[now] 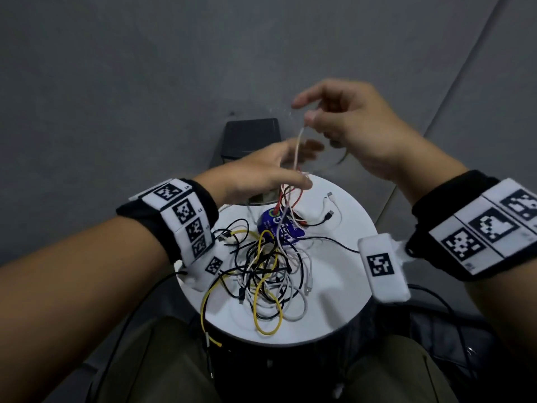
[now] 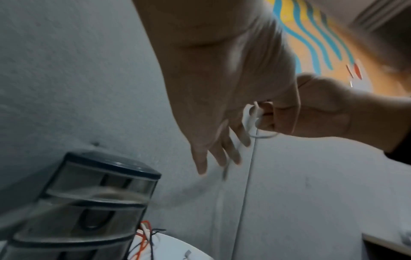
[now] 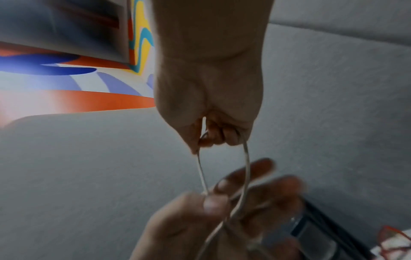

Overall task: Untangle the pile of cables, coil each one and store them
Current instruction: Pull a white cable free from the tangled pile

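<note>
Right fingers [image 3: 213, 139] pinched a loop of white cable [image 1: 297, 146], left hand [image 1: 261, 173] loosely guiding it; I'd have kept pulling slowly so the pile [image 1: 261, 266] didn't knot.

Setting: indoor studio or office corner.
Evidence: grey felt wall panels [image 1: 145, 68], colourful mural [image 3: 66, 88], small round white table [image 1: 334, 301], drawer unit [image 2: 95, 202].
</note>
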Available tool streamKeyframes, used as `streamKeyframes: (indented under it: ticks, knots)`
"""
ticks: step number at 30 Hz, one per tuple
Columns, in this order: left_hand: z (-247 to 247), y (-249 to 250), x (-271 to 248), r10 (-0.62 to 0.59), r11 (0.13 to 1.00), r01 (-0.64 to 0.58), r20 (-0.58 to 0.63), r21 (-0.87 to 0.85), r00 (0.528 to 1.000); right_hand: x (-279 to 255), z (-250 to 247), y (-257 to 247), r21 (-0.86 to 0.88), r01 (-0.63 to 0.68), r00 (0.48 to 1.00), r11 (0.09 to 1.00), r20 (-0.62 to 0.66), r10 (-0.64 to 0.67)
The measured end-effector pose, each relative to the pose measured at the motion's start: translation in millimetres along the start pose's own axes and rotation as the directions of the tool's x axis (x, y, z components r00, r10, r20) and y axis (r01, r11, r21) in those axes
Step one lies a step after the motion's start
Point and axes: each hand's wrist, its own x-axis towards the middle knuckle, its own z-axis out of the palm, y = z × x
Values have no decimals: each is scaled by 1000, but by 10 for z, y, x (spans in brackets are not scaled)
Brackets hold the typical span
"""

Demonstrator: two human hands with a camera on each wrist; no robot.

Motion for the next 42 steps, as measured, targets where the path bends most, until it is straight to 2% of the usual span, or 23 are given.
streamKeyframes:
  ticks: [2, 3, 4, 6, 7, 8, 9, 10, 13, 14, 17, 19, 21, 22, 24, 27, 31, 33, 35, 37, 39, 40, 42]
  knots:
    - [100, 82, -3, -19, 992, 27, 63, -122, 998, 93, -10, -63, -24, 100, 984, 995, -143, -102]
    - [132, 50, 4, -33, 993, 42, 78, -108, 996, 154, -77, -71, -28, 137, 954, 990, -264, -139]
    - [146, -5, -10, -43, 997, 48, 87, -58, 995, 205, -169, -77, -20, 162, 901, 987, -405, -156]
    - [144, -144, -62, -71, 997, 67, 102, 45, 992, 293, -440, -18, -1, 165, 723, 986, -680, -121]
    - [139, -194, -90, -80, 994, 73, 93, 76, 992, 296, -572, 38, 13, 146, 631, 989, -772, -83]
    - [127, -226, -110, -80, 994, 74, 75, 84, 994, 283, -688, 122, 18, 119, 562, 993, -826, -52]
    - [128, -214, -127, -72, 996, 68, 51, 62, 996, 262, -765, 219, 8, 77, 528, 997, -849, -34]
    - [131, -181, -130, -68, 998, 68, 10, 13, 998, 226, -793, 315, -6, 22, 543, 1000, -839, -17]
    - [118, -4, -83, -72, 994, 54, -195, -97, 978, 60, -638, 660, -34, -239, 763, 971, -625, 165]
    - [109, 76, -69, -61, 993, 35, -239, -111, 969, -26, -549, 775, -59, -320, 809, 945, -536, 241]
    - [74, 254, -24, -42, 993, 11, -265, -117, 963, -228, -329, 901, -244, -423, 848, 873, -445, 287]
    - [44, 293, -16, -39, 997, 22, -239, -74, 970, -292, -190, 763, -244, -330, 901, 912, -369, 228]
    - [38, 308, -18, -22, 1000, 26, -214, 18, 977, -327, -48, 593, -201, -140, 972, 969, -213, 97]
    - [43, 314, -24, -6, 997, 22, -200, 79, 980, -339, 19, 524, -209, -69, 990, 975, -136, 41]
    - [63, 314, -44, 33, 979, 6, -189, 204, 981, -325, 118, 460, -162, -32, 999, 986, 2, 33]
    - [40, 238, -36, 87, 949, -5, -246, 317, 965, -251, 191, 447, 34, -134, 985, 990, 118, 130]
    - [-20, 43, -2, 110, 944, 1, -316, 331, 942, -200, 130, 554, 47, -303, 950, 952, 95, 298]
    - [-18, -102, 14, 70, 947, 55, -370, 317, 926, -195, 63, 610, 1, -345, 937, 939, 56, 345]
    - [0, -308, 19, -73, 924, 204, -373, 325, 925, -181, -2, 655, -45, -340, 941, 940, -23, 339]
    - [58, -538, -18, -312, 830, 387, -241, 402, 919, -138, -66, 717, -41, -327, 941, 944, -110, 321]
    - [137, -766, -76, -527, 687, 495, -105, 531, 844, -76, -129, 772, -22, -309, 933, 951, -199, 299]
    - [173, -868, -100, -598, 622, 527, -84, 579, 797, -34, -155, 807, -27, -299, 928, 954, -244, 283]
    - [219, -1041, -113, -679, 560, 582, -76, 590, 730, 55, -190, 904, -51, -276, 909, 960, -338, 243]
